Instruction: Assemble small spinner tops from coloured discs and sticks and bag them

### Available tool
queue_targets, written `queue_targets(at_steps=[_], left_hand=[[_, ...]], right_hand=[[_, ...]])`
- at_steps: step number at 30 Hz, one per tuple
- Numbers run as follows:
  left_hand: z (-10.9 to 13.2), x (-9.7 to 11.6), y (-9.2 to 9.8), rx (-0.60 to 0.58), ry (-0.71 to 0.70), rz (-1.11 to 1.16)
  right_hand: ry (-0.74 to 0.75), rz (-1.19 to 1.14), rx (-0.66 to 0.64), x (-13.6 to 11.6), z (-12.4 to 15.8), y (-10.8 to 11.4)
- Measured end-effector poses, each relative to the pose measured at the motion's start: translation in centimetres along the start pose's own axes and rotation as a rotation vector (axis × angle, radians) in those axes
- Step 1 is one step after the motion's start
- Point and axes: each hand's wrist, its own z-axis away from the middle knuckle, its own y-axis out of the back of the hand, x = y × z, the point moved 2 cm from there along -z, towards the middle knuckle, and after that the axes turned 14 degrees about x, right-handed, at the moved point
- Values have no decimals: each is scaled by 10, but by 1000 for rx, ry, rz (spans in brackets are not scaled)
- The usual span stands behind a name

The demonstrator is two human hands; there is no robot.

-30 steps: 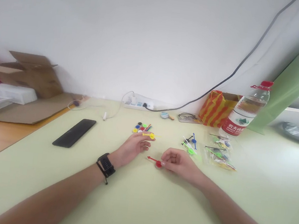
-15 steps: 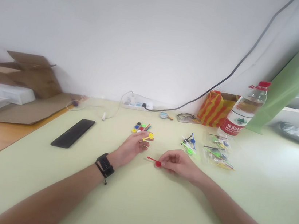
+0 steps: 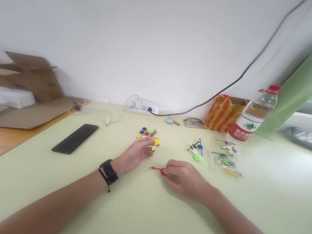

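My left hand [image 3: 137, 153] holds a yellow arrow spinner [image 3: 155, 142] at its fingertips, the arrow pointing down toward the palm. My right hand [image 3: 184, 177] pinches the round middle of a red arrow spinner [image 3: 163, 171] low over the table; its arrowhead points left, and part of it is hidden by the fingers. Just behind my left hand lies a small group of coloured discs [image 3: 143, 131] with several thin coloured arrows. To the right sit several spinners in a cluster, among them a blue spinner [image 3: 200, 147] and a green spinner [image 3: 197, 157].
Clear bags [image 3: 228, 161] of spinner parts lie at the right, before a water bottle [image 3: 252, 118] and a striped bag [image 3: 220, 112]. A black phone-like slab [image 3: 75, 139] lies left. Along the wall are a power strip [image 3: 138, 109] and glasses [image 3: 195, 121]; a cardboard box [image 3: 37, 78] stands far left.
The yellow spinner's arrow has swung from pointing left to pointing down. My right hand has turned over the red spinner, whose arrow now lies more level.
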Motion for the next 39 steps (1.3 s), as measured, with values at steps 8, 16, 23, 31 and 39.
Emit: queue_targets(at_steps=[8,16,23,31,39], left_hand=[[-1,-1,1,-21,-16,27],[4,-2,-2,-83,-111,-79],[17,2,-12,-172,-179,-208],[23,3,-18,-198,-252,-237],[29,3,-21,-193,-287,-249]], right_hand=[[-1,85,47,-4,-3,-2],[-82,-15,301,2,-1,20],[-219,-143,399,-2,1,23],[-314,-408,251,-1,-4,28],[-361,-321,367,-4,-8,26]])
